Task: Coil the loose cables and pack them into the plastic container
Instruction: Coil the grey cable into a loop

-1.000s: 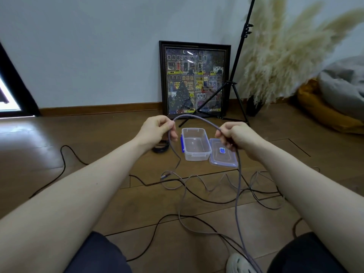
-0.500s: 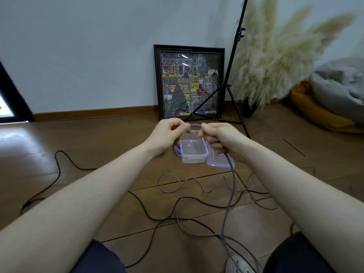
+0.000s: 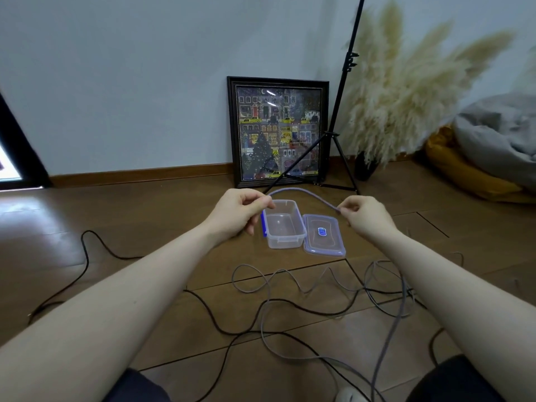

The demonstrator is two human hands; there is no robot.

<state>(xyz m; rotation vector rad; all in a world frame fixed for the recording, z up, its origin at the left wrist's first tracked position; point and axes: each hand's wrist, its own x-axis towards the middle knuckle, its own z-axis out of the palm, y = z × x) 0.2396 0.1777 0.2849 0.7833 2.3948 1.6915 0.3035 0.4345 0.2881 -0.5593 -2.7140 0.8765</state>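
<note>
Open container mouth free from above; lid touching at 3 o'clock; tangled cables cluttering floor at 6 o'clock; tripod at 1 o'clock.

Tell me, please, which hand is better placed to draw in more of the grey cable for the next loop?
Right, probably. The right hand pinches the grey cable where its loose length trails down to the floor, so it can slide along. The left hand pinches the other end of the arc, serving as anchor.

Framed picture, tripod stand, pampas grass, cushions.
</note>
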